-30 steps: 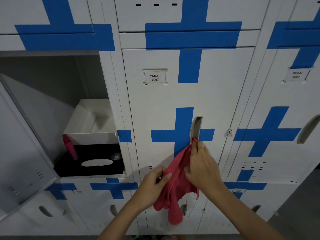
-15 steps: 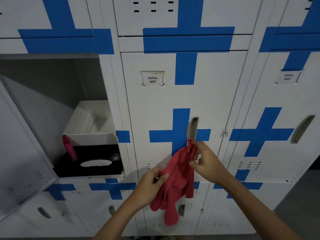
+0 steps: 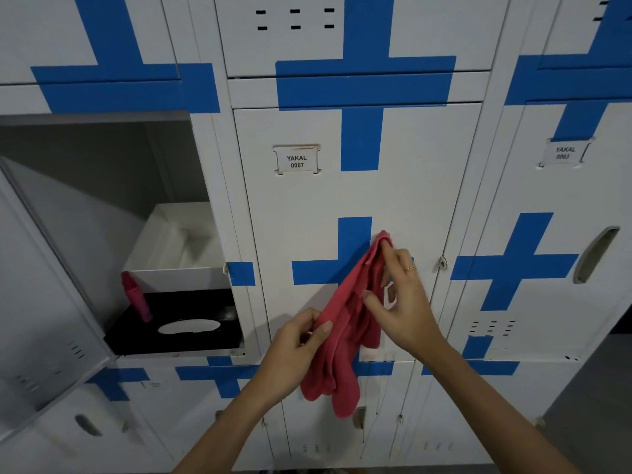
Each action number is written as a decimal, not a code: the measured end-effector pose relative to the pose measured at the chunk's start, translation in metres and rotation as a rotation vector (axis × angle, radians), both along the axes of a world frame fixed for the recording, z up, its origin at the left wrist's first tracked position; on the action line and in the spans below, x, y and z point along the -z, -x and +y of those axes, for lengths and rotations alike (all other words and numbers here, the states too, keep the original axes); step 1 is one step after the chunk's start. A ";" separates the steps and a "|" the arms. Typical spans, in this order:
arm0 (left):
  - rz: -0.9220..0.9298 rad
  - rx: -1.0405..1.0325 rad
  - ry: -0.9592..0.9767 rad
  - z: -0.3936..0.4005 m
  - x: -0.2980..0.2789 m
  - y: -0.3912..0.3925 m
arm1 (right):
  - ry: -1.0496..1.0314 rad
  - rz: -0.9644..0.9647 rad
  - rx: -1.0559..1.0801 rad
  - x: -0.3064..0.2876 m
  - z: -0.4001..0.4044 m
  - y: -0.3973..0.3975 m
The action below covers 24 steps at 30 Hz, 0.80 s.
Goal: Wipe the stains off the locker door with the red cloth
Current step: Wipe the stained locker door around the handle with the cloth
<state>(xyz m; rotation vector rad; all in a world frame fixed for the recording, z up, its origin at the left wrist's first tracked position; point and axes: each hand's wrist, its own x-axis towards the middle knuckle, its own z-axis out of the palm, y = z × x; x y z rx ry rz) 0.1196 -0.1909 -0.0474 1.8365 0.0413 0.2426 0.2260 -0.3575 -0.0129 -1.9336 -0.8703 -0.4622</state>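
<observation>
Red cloth [image 3: 345, 323] held before locker door [image 3: 403, 200] labelled YAKAL 0007; right hand [image 3: 402, 302] pinching top corner, left hand [image 3: 294, 347] gripping lower edge. Open locker [image 3: 102, 159] beside, tissue box [image 3: 178, 323] inside.

The red cloth [image 3: 345, 323] is held bunched and hanging against the closed white locker door [image 3: 403, 200], which is marked with blue crosses and labelled YAKAL 0007.
</observation>
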 end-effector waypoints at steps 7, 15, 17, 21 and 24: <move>0.009 0.018 -0.015 0.001 -0.006 0.001 | 0.495 -0.418 0.420 -0.008 0.004 -0.010; 0.090 0.003 -0.067 0.006 0.012 0.007 | 0.594 -0.407 0.394 0.025 0.007 -0.005; 0.108 -0.003 -0.073 0.007 0.015 0.009 | 0.620 -0.386 0.390 0.035 0.006 -0.002; 0.133 -0.009 -0.059 0.010 0.018 0.011 | 0.668 -0.337 0.380 0.057 -0.001 0.000; 0.142 -0.007 -0.052 0.011 0.020 0.012 | 0.688 -0.312 0.382 0.065 -0.005 0.001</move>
